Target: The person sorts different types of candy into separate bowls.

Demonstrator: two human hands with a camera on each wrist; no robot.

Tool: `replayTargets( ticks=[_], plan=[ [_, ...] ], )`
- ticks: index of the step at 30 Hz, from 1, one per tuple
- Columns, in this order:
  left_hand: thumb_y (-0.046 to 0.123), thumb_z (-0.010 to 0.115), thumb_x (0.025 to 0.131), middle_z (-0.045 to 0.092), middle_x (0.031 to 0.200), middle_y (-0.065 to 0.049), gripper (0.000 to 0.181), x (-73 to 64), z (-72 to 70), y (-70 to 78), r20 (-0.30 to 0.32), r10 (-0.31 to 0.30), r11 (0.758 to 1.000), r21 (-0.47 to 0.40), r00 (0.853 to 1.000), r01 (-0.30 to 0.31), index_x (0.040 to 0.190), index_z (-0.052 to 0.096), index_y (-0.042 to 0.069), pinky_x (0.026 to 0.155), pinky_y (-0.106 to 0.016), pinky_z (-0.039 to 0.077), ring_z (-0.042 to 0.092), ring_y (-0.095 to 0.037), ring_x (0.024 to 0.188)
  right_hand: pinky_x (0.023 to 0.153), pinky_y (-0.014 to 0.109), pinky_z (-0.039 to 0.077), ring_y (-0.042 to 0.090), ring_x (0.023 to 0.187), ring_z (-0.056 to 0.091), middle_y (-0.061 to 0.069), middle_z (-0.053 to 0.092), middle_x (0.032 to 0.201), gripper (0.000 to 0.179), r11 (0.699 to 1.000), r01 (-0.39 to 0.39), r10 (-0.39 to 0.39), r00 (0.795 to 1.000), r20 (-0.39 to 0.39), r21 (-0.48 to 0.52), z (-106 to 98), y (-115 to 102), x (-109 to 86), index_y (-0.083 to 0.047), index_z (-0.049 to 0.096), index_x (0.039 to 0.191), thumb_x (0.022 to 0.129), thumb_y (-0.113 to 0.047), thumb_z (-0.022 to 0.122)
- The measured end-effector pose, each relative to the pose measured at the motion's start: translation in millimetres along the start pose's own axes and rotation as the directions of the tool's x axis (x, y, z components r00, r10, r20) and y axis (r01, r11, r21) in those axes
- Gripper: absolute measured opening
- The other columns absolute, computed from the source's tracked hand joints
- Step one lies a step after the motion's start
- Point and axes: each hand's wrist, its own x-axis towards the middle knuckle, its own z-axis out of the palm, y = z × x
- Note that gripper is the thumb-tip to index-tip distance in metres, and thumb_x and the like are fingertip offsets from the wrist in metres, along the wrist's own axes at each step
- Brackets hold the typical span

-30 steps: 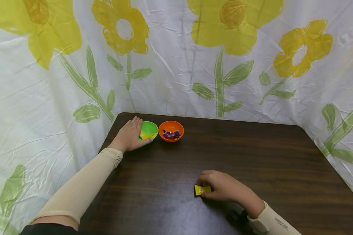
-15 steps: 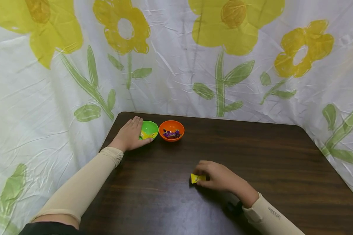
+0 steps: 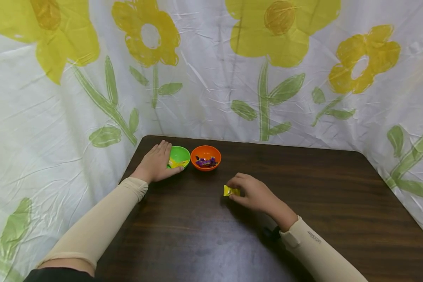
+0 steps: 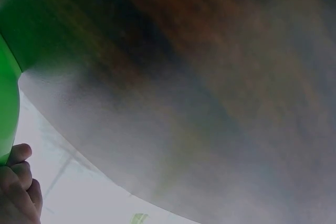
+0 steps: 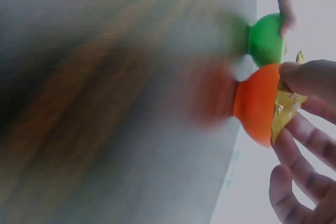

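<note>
My right hand (image 3: 255,193) pinches a yellow-wrapped candy (image 3: 231,191) between thumb and fingers, over the middle of the table and short of the bowls. In the right wrist view the foil-like wrapper (image 5: 286,109) sticks out past the thumb and overlaps the orange bowl (image 5: 257,103). My left hand (image 3: 156,162) rests against the left side of the green bowl (image 3: 181,153), fingers straight and thumb along its front. Yellow wrapped candies (image 3: 177,163) lie in the green bowl. Purple-wrapped candies (image 3: 206,161) lie in the orange bowl, right beside it.
Both bowls stand near the far left corner of a dark wooden table (image 3: 303,176). A white curtain (image 3: 204,113) printed with yellow flowers hangs just behind the table and along both sides.
My right hand has moved forward and a little left with the yellow candy, toward the bowls. The left hand has stayed at the green bowl.
</note>
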Motion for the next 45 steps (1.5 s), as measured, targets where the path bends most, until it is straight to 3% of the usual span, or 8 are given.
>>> replayTargets(
  ticks=[14,28,37,45],
  plan=[
    [0.075,0.049,0.098,0.024,0.172,-0.030,0.112,0.7,0.4,0.4,0.005,-0.002,1.000,0.004,1.000,0.002,0.164,0.022,-0.011,0.135,-0.054,0.017,0.019,-0.044,0.164,0.091,0.038,0.062,0.018,0.105,0.069,0.002,0.069,0.114,0.028,1.000,0.014,-0.014,0.997,-0.079,-0.010,5.4,-5.5,38.8,-0.012,0.073,0.121,0.095,-0.019,0.081],
    [0.075,0.049,0.098,0.025,0.172,-0.030,0.112,1.5,1.5,-0.9,-0.002,-0.002,1.000,0.007,1.000,0.002,0.163,0.024,-0.012,0.134,-0.055,0.018,0.020,-0.044,0.163,0.092,0.036,0.062,0.019,0.104,0.069,0.004,0.066,0.111,0.025,0.993,0.003,0.016,0.987,-0.159,0.121,10.9,-22.2,90.6,-0.010,0.074,0.121,0.098,-0.018,0.079],
    [0.076,0.049,0.097,0.027,0.172,-0.029,0.112,4.4,5.6,-0.4,-0.011,-0.001,1.000,-0.006,1.000,0.001,0.164,0.024,-0.010,0.134,-0.055,0.019,0.020,-0.042,0.164,0.096,0.036,0.060,0.022,0.112,0.068,0.008,0.068,0.125,0.030,0.997,0.007,0.001,0.992,-0.122,0.071,22.4,-35.5,128.3,-0.009,0.074,0.127,0.099,-0.021,0.077],
    [0.075,0.048,0.099,0.029,0.171,-0.029,0.109,2.8,3.1,-1.5,-0.017,-0.002,1.000,-0.010,1.000,0.002,0.164,0.026,-0.010,0.134,-0.054,0.020,0.021,-0.042,0.164,0.093,0.034,0.060,0.022,0.104,0.066,0.010,0.067,0.115,0.031,0.995,0.002,0.007,0.996,-0.090,0.104,29.2,-44.9,155.8,-0.004,0.073,0.126,0.099,-0.018,0.074]
  ],
)
